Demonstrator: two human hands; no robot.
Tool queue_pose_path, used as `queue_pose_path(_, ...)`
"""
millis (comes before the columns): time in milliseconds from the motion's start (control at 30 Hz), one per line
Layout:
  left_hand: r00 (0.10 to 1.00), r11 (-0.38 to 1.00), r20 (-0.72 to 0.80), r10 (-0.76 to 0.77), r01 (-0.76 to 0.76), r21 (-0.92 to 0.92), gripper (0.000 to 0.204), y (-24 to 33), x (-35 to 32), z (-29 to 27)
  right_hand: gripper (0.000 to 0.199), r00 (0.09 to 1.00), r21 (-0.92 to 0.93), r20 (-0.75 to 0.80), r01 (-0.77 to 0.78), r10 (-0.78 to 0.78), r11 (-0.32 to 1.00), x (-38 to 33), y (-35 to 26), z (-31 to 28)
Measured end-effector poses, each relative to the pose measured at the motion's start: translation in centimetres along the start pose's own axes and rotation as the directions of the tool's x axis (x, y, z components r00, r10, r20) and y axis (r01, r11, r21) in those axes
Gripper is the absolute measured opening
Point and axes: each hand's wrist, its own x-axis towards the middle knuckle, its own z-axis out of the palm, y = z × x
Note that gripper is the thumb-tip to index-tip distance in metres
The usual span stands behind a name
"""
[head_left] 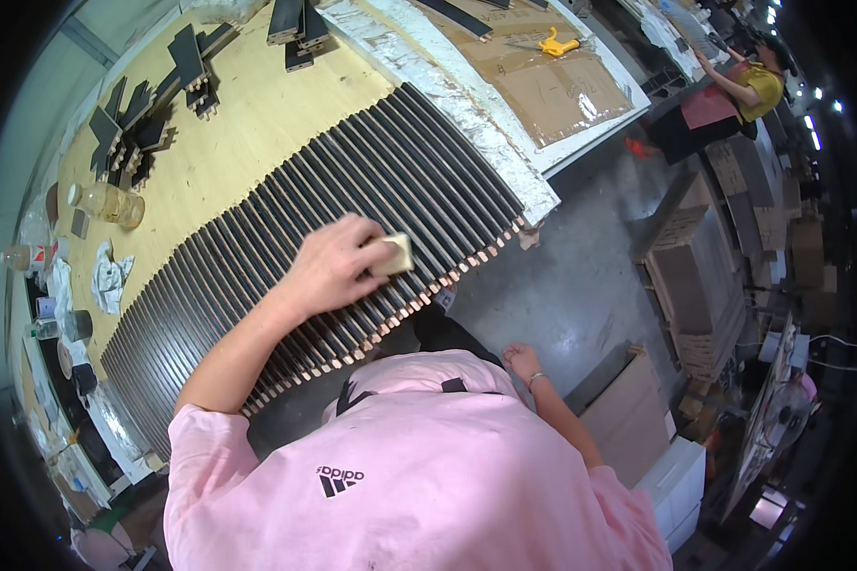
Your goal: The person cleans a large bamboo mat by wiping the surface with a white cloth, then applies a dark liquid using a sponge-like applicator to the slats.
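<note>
Left hand point(331, 264), at the centre of the frame, grips a small pale block point(392, 255) and presses it against the long row of dark slats point(257, 276) on the wooden table point(248, 124). Right hand point(521, 362) hangs below the table edge, loosely curled and holding nothing. At upper left, a clear plastic bottle point(109, 204) lies on its side holding yellowish liquid, near a crumpled white rag point(111, 276).

Workshop: wood bench point(248, 133), slat rows point(352, 219), stacked stock point(705, 285).
</note>
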Motion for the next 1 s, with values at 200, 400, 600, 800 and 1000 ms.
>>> queue_pose_path(200,0.804,0.826,-0.465,-0.37,0.514,0.231,0.032,-12.0,-0.6,-2.7,0.01,1.0,0.041,-0.002,0.003,-0.003,0.999,0.2,0.5,-0.2)
queue_pose_path(400,0.993,1.0,-0.112,-0.027,0.028,0.007,0.037,-2.2,-1.5,-1.3,0.01,1.0,0.087,-0.014,-0.004,0.005,0.996,-1.0,0.4,0.1)
queue_pose_path(600,0.954,0.977,-0.279,-0.112,0.157,0.144,0.032,-3.4,-0.2,-2.1,0.011,1.0,-0.003,0.016,0.001,-0.001,1.0,-0.7,-0.2,0.1)
queue_pose_path(800,0.987,0.993,-0.113,-0.116,0.119,0.016,0.027,1.9,0.7,0.9,0.011,0.999,-0.031,0.009,0.041,-0.041,0.999,0.5,-0.4,0.6)
queue_pose_path(1000,0.997,0.983,-0.002,-0.075,0.074,-0.169,0.03,3.3,0.7,1.3,0.013,0.999,0.036,0.007,0.04,-0.041,0.999,-0.1,-1.1,1.9)
